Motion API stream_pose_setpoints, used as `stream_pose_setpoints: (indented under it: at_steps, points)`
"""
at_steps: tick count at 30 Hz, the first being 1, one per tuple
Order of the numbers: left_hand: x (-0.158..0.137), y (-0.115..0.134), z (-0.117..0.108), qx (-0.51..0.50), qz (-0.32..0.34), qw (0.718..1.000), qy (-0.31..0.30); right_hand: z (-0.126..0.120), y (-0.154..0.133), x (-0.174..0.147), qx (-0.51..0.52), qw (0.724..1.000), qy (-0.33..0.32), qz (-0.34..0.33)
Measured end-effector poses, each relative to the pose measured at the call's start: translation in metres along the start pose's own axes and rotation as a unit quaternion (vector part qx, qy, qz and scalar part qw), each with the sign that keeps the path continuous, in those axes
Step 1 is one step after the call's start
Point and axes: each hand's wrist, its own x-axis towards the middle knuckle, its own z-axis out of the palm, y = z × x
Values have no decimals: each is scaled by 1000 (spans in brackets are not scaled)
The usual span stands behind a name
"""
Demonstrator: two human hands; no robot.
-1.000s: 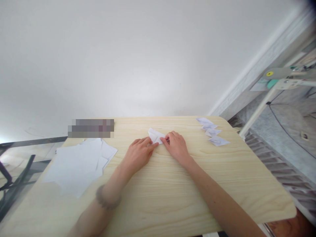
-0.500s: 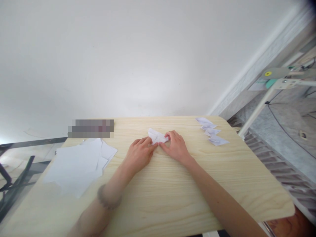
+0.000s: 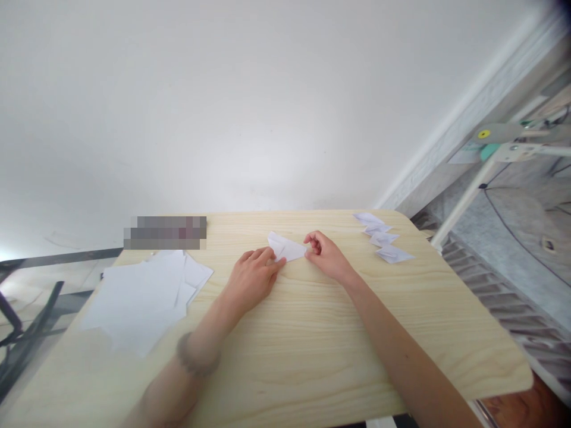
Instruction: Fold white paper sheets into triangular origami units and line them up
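Note:
A small folded piece of white paper [image 3: 291,249] lies on the wooden table, tapering to a point on the right. My left hand [image 3: 253,274] is closed on its left end, with the thumb along the near edge and the other fingertips on the paper. At the pointed right end is my right hand [image 3: 328,257], its fingers curled and its thumb at the tip of the paper. Part of the paper's left side is hidden under my left fingers.
Loose white sheets [image 3: 138,297] lie overlapping on the left of the table [image 3: 285,356]. Several folded white paper pieces [image 3: 383,239] form a slanting row at the back right. A blurred-out object [image 3: 165,232] sits at the back left, and a white wall rises behind.
My right hand has slid a little to the right, towards the paper's pointed end, uncovering more of it. The right side of the paper now looks flatter. My left hand has stayed in place.

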Motion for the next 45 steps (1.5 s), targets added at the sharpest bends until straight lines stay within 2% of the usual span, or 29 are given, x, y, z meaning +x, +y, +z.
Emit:
stream_pose_setpoints:
  at_steps: [5, 8, 15, 20, 24, 29, 38, 42, 45]
  points:
    - [0, 1, 0, 3, 1, 1000, -4, 15, -7, -5, -81, 994, 73, -12]
    - [-2, 0, -1, -10, 4, 1000, -9, 19, -9, -6, -117, 990, 71, -20]
    - [-5, -1, -8, -53, 2, 998, -16, 15, -7, -6, -119, 991, 55, -31]
    - [-3, 2, -9, -39, -10, 999, -23, 23, -10, -9, -194, 977, 81, -32]
    - [-2, 4, -9, -23, -20, 999, -33, 27, -15, -11, -230, 969, 79, -33]
    - [-3, 5, -8, -21, -23, 999, -30, 24, -14, -9, -200, 978, 63, -16]
    - [-3, 4, -8, -22, -22, 999, -22, 3, -4, 1, -37, 999, 13, 5]
    - [-4, 1, -5, -33, -12, 999, -17, 4, -2, -1, -20, 999, 36, 1]
    - [-4, 0, -3, -40, -3, 999, -11, 12, -5, -6, -64, 995, 68, -16]
